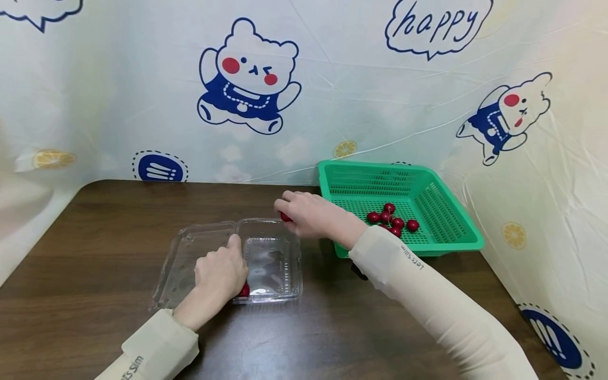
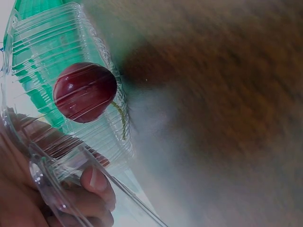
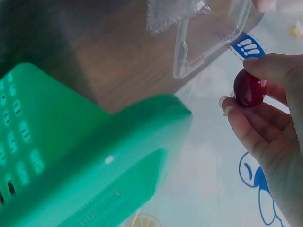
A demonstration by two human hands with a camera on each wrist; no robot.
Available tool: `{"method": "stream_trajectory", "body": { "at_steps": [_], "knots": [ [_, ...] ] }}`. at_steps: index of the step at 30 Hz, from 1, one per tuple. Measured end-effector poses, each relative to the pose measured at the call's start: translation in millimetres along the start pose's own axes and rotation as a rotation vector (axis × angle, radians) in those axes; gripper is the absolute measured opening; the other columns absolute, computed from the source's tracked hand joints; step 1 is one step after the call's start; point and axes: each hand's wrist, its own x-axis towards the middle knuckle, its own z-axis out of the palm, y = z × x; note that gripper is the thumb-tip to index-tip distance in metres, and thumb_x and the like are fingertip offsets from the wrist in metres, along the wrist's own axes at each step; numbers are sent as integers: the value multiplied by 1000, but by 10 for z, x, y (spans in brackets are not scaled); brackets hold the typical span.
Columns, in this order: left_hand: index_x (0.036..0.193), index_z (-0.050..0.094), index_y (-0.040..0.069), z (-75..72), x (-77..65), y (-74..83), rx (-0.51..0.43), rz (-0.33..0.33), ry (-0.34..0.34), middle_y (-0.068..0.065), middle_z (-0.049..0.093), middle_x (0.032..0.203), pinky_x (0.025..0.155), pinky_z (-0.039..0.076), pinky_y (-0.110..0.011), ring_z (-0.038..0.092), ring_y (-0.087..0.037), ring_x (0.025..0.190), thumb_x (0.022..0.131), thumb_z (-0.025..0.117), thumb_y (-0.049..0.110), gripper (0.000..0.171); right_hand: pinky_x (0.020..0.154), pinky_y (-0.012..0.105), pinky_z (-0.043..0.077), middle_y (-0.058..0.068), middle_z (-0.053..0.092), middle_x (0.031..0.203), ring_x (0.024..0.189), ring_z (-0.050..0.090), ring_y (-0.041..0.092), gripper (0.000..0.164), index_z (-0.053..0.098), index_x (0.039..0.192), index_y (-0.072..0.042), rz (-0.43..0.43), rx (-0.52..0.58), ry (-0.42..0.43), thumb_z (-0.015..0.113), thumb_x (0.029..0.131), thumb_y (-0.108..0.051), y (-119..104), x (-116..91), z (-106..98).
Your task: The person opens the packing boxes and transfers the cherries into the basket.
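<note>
In the head view, my right hand [image 1: 311,214] pinches a dark red cherry [image 1: 285,217] above the back right corner of a clear plastic clamshell box [image 1: 300,269]. The right wrist view shows this cherry [image 3: 249,89] between thumb and fingertips. My left hand [image 1: 220,269] grips the box along its hinge side, its fingers [image 2: 97,187] curled at the plastic in the left wrist view. Inside the box, at the front left corner, lies another cherry [image 1: 244,289], partly hidden by that hand; its stem shows in the left wrist view. The box lid [image 1: 190,248] lies opened out to the left.
A green plastic basket [image 1: 456,227] stands at the back right, holding several cherries [image 1: 398,224]. The brown wooden table [image 1: 95,253] runs up to a printed sheet [image 1: 332,95] hung behind and at the sides. A small dark object [image 1: 359,272] shows under the right sleeve.
</note>
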Motion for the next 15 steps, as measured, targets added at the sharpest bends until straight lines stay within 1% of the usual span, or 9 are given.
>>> {"method": "stream_trajectory", "body": {
  "at_steps": [5,8,15],
  "knots": [
    [95,42,3,5,5,11,4,2,-4,-25,67,77,51,45,-50,64,-42,63,93,43,15,13,84,34,56,8,63,109,96,66,22,27,60,116,-11,44,0,4,67,92,-21,72,-17,-40],
    [94,42,3,9,5,11,3,-2,-8,-24,66,76,51,45,-49,64,-41,63,93,44,16,13,83,34,56,8,63,109,96,66,22,25,60,115,-11,57,-2,14,66,92,-19,114,-20,-61],
    [94,42,3,8,3,8,3,-5,-8,-24,66,75,51,45,-49,63,-41,62,93,46,17,15,82,35,56,8,63,107,93,65,23,26,60,117,-11,85,-14,42,64,93,-18,210,-32,-120]
  ]
}}
